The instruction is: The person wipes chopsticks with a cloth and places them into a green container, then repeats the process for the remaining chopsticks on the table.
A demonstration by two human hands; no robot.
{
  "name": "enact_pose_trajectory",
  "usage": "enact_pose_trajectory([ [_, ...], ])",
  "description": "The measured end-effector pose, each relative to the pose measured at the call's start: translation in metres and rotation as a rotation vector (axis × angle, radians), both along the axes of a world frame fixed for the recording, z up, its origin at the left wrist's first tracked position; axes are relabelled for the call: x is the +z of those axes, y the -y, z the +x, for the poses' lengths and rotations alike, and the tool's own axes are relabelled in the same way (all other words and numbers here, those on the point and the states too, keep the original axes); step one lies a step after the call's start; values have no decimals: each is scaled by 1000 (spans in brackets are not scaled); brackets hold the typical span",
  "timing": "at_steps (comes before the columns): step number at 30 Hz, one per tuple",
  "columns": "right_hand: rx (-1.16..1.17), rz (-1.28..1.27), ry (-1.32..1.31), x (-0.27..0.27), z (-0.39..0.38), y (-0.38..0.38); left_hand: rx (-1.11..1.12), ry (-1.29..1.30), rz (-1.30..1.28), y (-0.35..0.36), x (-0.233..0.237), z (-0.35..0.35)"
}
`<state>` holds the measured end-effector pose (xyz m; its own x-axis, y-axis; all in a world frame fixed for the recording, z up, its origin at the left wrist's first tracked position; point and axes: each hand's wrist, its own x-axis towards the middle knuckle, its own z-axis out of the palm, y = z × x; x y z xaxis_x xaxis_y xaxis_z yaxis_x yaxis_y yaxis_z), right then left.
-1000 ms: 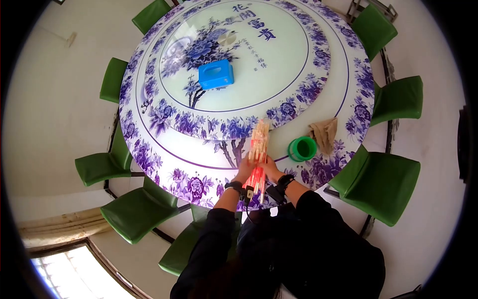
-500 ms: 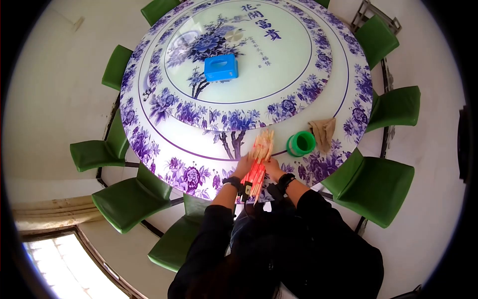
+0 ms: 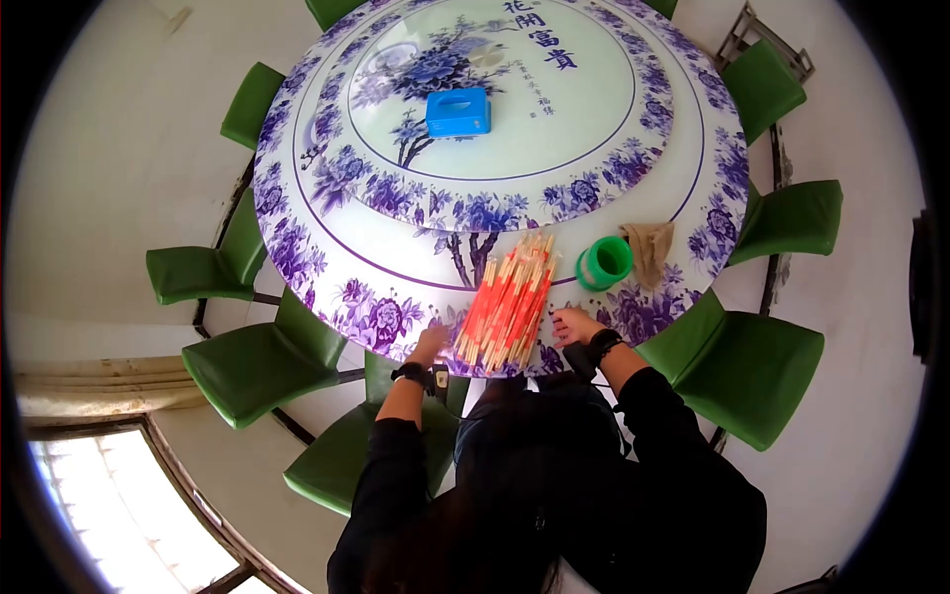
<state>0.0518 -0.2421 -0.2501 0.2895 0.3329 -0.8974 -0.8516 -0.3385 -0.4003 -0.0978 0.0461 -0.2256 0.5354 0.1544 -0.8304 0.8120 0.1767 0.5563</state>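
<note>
Chopsticks [image 3: 507,309], slim red-and-wood sticks, lie fanned between left hand [image 3: 430,345] and right hand [image 3: 574,325], fingers spread, empty.

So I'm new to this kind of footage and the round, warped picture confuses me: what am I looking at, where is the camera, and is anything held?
There is no machine here: a person works with bare hands, and the single picture comes from a camera worn on their head, looking down; its wide lens bends the edges. On the round white table with blue-purple flowers lies a fanned pile of red-and-wooden chopsticks. The left hand and right hand lie open either side of it, holding nothing. Nearby are a green plastic container, a crumpled brown cloth and, farther off, a blue box. Green chairs ring the table.
</note>
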Motion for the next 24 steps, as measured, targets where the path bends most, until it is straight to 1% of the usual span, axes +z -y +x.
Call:
enact_pose_trajectory([
  [1, -9, -23, -78, -3, -4, -1, -25, 58, -152, -2, -5, -10],
  [2, -18, -46, -156, -5, -7, -3, 14, 9, -194, 4, -6, -16],
  [3, -11, -46, -154, 1, -9, -5, 18, 6, -192, 10, -10, -19],
  [5, 95, 34, -188, 21, -13, -14, 29, 8, -189, 19, -19, -19],
  [6, 103, 33, -187, 19, -14, -19, 95, 23, -226, 24, -18, -17],
  [7, 123, 98, -226, 14, -16, -24, 162, 38, -262, 28, -17, -15],
  [8, 144, 164, -263, 9, -15, -28, 172, 41, -261, 30, -16, -11],
  [9, 154, 164, -261, 1, -14, -32, 245, 124, -350, 33, -6, -3],
  [10, 78, 227, -300, -8, -13, -36, 318, 207, -440, 35, -1, 0],
  [11, -1, 289, -341, -17, -14, -37, 353, 292, -427, 30, -35, -2],
  [12, 4, 289, -344, -12, -15, -38, 359, 291, -425, 31, -32, -3],
  [14, -98, 199, -220, 10, -16, -40, 496, 310, -466, 32, -21, 0],
  [15, -95, 199, -219, 6, -13, -37, 78, 528, -129, 23, -40, -6],
  [16, -4, 191, -175, -1, -7, -31, 81, 530, -128, 27, -15, -1],
  [17, 89, 183, -132, -7, -3, -27, 201, 343, -100, 32, 11, 2],
  [18, 96, 184, -133, -5, -1, -24, 321, 153, -71, 34, 32, 4],
  [19, 55, 150, -101, 9, 3, -21, 327, 154, -71, 31, 26, 2],
  [20, 13, 117, -68, 24, 6, -17, 199, 208, 99, 25, 12, 1],
  [21, 25, 152, -24, 37, 10, -11, 70, 260, 267, 20, -2, 0],
  [22, 27, 152, -21, 44, 13, -6, 73, 263, 267, 15, -20, 2],
  [23, 28, 156, 37, 49, 16, -1, -35, 324, 380, 10, -40, 5],
  [24, 28, 157, 97, 59, 19, 2, -145, 386, 491, 7, -50, 9],
])
